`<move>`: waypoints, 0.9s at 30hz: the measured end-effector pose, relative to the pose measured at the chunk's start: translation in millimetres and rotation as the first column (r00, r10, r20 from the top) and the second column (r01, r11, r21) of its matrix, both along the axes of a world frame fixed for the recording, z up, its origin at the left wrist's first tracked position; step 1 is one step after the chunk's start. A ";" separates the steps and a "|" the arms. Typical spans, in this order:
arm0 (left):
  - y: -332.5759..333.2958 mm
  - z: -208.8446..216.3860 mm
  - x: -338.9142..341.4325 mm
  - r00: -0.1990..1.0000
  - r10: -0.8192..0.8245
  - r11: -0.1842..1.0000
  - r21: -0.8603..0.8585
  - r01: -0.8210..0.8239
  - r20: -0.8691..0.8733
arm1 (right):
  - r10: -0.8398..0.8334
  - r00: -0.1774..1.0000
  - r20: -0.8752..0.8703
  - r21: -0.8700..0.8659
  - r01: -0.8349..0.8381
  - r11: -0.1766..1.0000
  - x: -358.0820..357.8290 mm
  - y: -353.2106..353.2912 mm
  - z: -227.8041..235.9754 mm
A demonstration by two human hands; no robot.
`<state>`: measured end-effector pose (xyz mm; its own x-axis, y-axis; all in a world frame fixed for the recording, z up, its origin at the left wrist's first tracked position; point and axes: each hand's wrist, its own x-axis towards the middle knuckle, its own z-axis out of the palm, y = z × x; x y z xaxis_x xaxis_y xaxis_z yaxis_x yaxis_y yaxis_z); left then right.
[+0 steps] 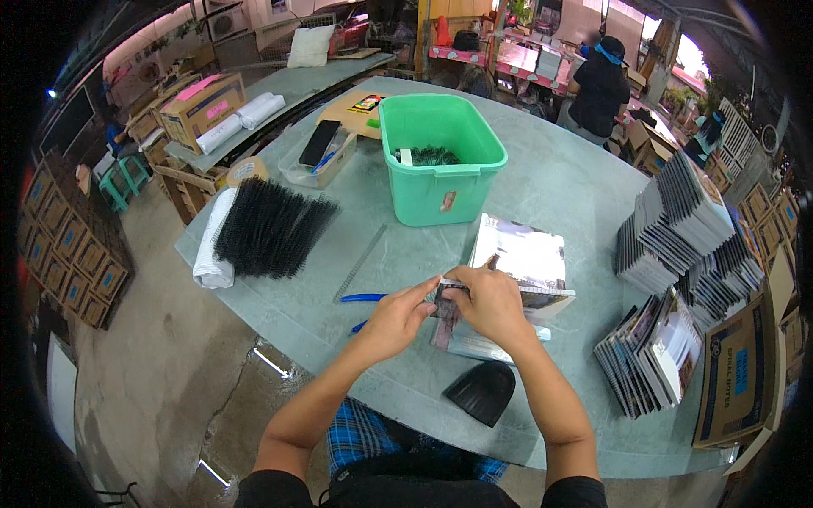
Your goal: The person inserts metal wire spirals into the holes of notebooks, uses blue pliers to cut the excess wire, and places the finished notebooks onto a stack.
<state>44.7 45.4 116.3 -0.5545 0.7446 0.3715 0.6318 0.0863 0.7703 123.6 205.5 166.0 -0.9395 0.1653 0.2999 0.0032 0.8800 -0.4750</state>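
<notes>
My left hand (400,318) presses its fingers together at the left edge of a notebook (474,340) lying near the table's front. My right hand (491,303) pinches the same edge from above, close to the left fingertips; what lies between the fingers is too small to make out. Just behind is a stack of notebooks (519,251) with pale, glossy covers. Blue-handled pliers (363,298) lie beside my left hand, partly hidden by it. A single dark binding coil (362,264) rests on the table. Nearer me sits a rounded black piece (481,394).
A green bin (445,196) with dark coils inside stands beyond my hands. To the left, a bundle of black binding coils (275,227) leans on a white roll (217,241). Notebook piles (648,351) and an open carton (738,377) stand at right. A person (597,93) is farther back.
</notes>
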 end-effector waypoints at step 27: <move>5.4 24.9 7.6 0.988 0.131 0.989 0.052 -0.135 0.077 | -0.040 0.996 -0.079 0.074 0.046 0.996 3.6 -6.0 -0.5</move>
<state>52.3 50.8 141.2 -0.6748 0.6409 0.3659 0.5591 0.1203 0.8203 127.2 199.6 165.5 -0.9055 0.1792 0.3846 0.0079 0.9134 -0.4069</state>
